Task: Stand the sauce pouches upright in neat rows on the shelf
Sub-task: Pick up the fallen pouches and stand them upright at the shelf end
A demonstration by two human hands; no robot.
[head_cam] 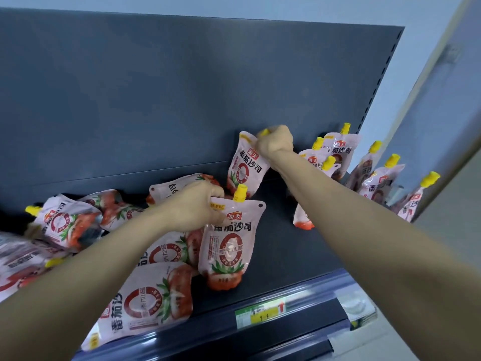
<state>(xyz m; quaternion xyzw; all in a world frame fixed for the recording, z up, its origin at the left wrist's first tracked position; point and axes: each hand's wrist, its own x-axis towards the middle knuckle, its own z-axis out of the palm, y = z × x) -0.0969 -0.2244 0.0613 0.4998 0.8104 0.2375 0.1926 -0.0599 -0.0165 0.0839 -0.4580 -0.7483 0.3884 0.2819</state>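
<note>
Right now my right hand (275,144) is clenched on the far pouch (244,168) by its yellow cap, against the back panel (156,95). My left hand (194,207) grips the near pouch (229,246) upright; the standing row (364,168) lies right, nearer my right hand.

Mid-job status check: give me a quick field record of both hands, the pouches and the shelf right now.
left hand: gripping top corner of front pouch, which stands upright near shelf front
right hand: closed on top of rear pouch, upright by the back panel
standing group: upright pouches at right
loose pile: pouches lying flat at left, not yet stood
shelf: bare dark patch between the hands and the standing group
</note>
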